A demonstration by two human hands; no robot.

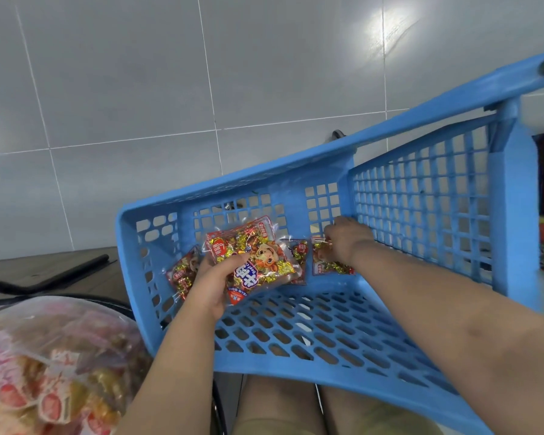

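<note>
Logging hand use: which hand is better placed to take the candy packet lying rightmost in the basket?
Right: the right hand is on that rightmost packet, while the left hand grips a large packet.

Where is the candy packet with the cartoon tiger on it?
Left of centre in the head view, the tiger packet is gripped by the left hand inside the blue basket.
</note>
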